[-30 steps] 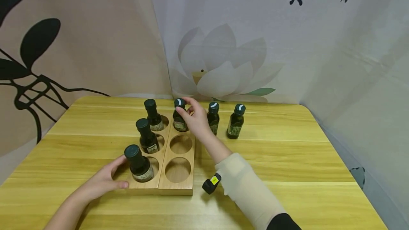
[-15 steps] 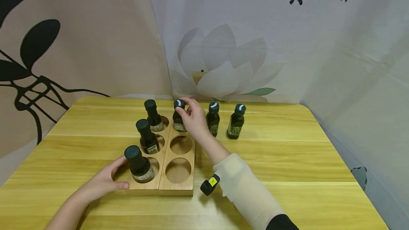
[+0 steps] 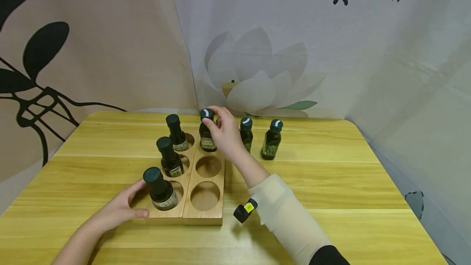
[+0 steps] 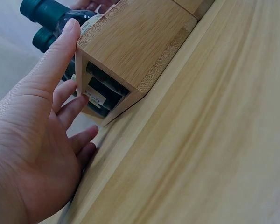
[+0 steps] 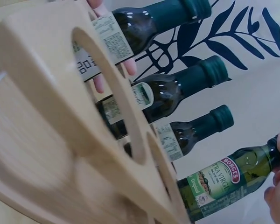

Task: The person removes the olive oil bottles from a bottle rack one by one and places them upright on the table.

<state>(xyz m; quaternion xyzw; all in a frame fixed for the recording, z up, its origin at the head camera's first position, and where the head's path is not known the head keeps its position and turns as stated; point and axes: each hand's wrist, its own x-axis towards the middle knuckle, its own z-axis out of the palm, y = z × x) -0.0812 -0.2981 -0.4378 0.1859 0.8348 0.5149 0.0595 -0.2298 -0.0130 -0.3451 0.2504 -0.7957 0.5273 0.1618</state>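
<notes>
In the head view my right hand (image 3: 224, 132) pinches the dark-capped neck of an olive oil bottle (image 3: 207, 138) at the far hole of the rack's right row. The right wrist view shows this olive oil bottle (image 5: 219, 182), tilted in that picture, its green label facing the camera and fingers at its cap. My left hand (image 3: 123, 207) touches the near left corner of the wooden bottle rack (image 3: 204, 216), thumb at the front and fingers along the side. Close up, its thumb (image 4: 53, 53) lies on the rack's edge, the other fingers loosely bent beside the open end.
Three dark bottles stand in the left row, including the near bottle (image 3: 162, 193). Two round holes, one the near hole (image 3: 205, 196), show in the right row. To the rack's right stand two more bottles, the outer bottle (image 3: 271, 140) and the inner bottle (image 3: 246, 134).
Over the last half second my right hand and the olive oil bottle have shifted slightly up and away. My left hand and the rack have stayed in place.
</notes>
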